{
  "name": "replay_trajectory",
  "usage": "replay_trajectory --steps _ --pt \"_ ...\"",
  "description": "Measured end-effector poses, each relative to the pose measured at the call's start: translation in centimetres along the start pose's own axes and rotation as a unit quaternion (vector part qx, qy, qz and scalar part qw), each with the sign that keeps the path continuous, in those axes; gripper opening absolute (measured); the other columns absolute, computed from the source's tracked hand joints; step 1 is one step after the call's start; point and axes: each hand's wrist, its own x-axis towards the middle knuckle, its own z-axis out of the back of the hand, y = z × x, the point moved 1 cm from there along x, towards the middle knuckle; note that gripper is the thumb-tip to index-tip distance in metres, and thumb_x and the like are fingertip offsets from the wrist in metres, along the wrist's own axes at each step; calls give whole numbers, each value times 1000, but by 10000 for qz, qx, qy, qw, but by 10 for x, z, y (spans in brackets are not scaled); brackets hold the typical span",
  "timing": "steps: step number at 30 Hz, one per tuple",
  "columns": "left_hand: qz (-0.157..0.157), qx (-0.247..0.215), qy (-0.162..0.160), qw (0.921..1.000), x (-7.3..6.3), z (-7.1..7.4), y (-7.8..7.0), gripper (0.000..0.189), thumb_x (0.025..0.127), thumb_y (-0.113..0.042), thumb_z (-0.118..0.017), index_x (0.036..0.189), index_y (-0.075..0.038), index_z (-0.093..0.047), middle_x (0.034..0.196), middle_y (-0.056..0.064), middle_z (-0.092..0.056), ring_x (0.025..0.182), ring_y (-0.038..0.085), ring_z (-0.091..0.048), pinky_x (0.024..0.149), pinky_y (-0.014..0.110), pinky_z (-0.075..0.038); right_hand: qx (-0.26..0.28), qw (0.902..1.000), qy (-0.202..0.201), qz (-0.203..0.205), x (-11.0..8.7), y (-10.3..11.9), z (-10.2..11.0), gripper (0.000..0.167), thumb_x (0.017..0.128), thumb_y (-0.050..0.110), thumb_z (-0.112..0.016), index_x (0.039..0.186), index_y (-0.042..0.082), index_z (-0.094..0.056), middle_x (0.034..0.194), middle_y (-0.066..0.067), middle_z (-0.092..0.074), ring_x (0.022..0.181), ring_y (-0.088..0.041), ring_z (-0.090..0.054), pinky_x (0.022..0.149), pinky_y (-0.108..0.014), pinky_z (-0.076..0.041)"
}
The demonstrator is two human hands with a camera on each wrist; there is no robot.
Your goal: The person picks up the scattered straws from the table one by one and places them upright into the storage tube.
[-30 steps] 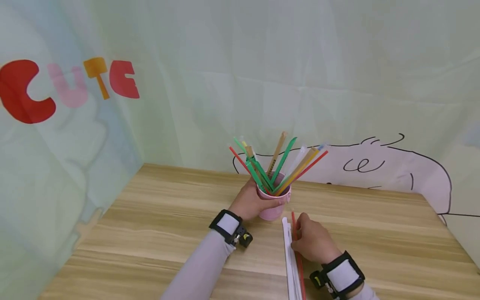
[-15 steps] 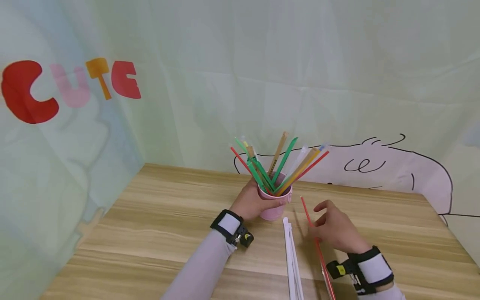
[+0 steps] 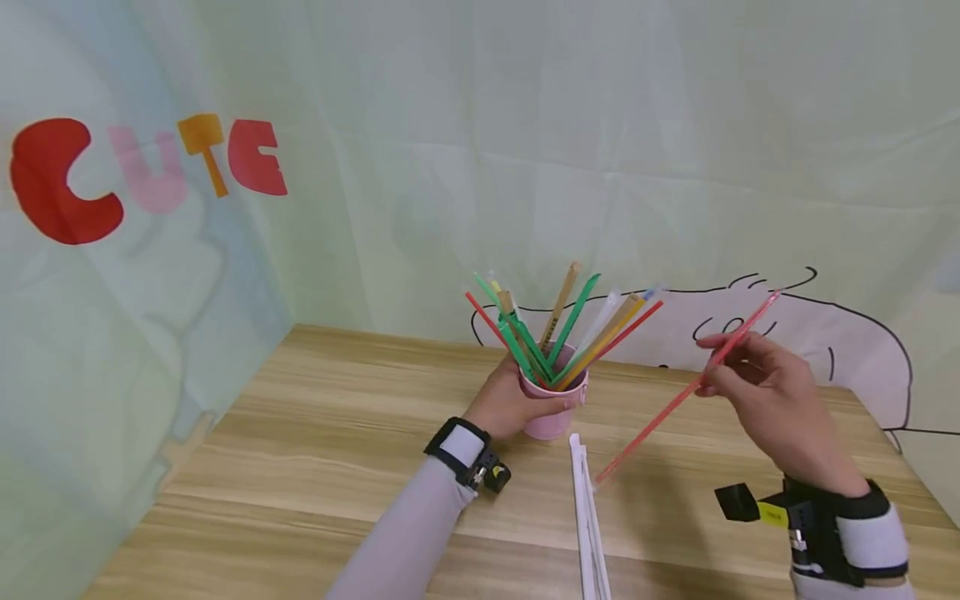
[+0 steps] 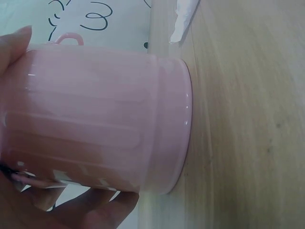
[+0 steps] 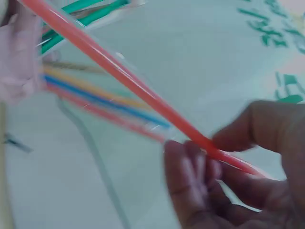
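Observation:
My left hand (image 3: 513, 402) grips a small pink bucket (image 4: 95, 105), which stands on the table with thumb and fingers round its side. Straws in green, brown, yellow, white and red (image 3: 592, 342) lean out of its top. Off to the right, my right hand (image 3: 772, 400) pinches a red straw (image 5: 143, 93) in a clear wrapper between thumb and fingers. That straw is raised and slants, its low end near the white paper-wrapped straws (image 3: 583, 508) lying on the table in front of the bucket.
The wooden table (image 3: 300, 467) ends at the back against a printed cloth backdrop (image 3: 480, 150) with a cartoon outline and coloured letters on it. Black straps with small cameras sit on both wrists.
My right hand has lifted the red straw from beside the white straws, moving it up and to the right and tilting it. My left hand keeps its hold on the bucket.

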Motion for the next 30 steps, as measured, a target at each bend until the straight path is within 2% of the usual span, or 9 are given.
replay_trajectory --steps 3,5,8,10,13,17,22,30 --pt "79 39 -31 10000 0 1 1 76 81 -35 -90 146 -27 -53 140 -5 -64 133 14 -58 117 44 -43 483 9949 -882 114 6 17 -1 25 101 5 -60 126 7 -64 99 6 -68 81 -3 -73 78 -13 -58" --pt "112 71 -48 9999 0 1 2 76 81 -36 -90 146 -29 -53 141 -5 -64 134 15 -57 118 45 -42 602 9884 -1382 185 10 26 -7 27 100 6 -61 127 9 -65 99 6 -67 83 -2 -73 78 -11 -57" --pt "89 64 -42 9999 -1 2 4 75 81 -36 -90 146 -29 -53 140 -6 -64 135 15 -57 118 46 -42 503 9831 -1710 423 16 34 -21 30 100 6 -61 129 8 -65 98 2 -66 83 -1 -71 77 -10 -56" --pt "54 52 -25 10000 -1 2 4 73 82 -36 -90 146 -30 -55 139 -7 -66 134 14 -58 118 46 -42 194 9826 -1725 661 19 35 -34 31 100 6 -61 131 5 -63 101 -2 -65 85 2 -67 77 -6 -53" --pt "27 33 -28 10000 -2 3 4 74 82 -35 -90 146 -26 -55 138 -6 -66 133 14 -58 118 45 -42 -29 9828 -1616 897 22 32 -54 31 99 2 -61 130 0 -62 106 -12 -64 88 0 -62 78 -3 -50" --pt "5 71 -55 10000 -3 3 4 78 81 -32 -90 147 -21 -50 139 -3 -65 133 14 -58 117 44 -43 -224 9830 -1528 994 23 24 -79 31 97 -1 -63 128 -4 -60 107 -18 -65 92 -14 -64 77 0 -45" --pt "-48 38 -58 10000 -3 3 3 82 81 -30 -91 149 -25 -45 142 -4 -62 135 13 -57 118 43 -42 -245 9892 -1295 638 21 14 -100 29 97 2 -66 124 -4 -57 107 -19 -68 93 -31 -70 77 -3 -44" --pt "-41 -2 6 10000 -3 2 4 82 81 -27 -91 149 -26 -46 144 -3 -61 134 13 -57 118 41 -42 238 9951 -960 -11 16 3 -118 38 96 4 -70 125 -3 -48 112 -21 -68 96 -31 -69 76 -5 -47"
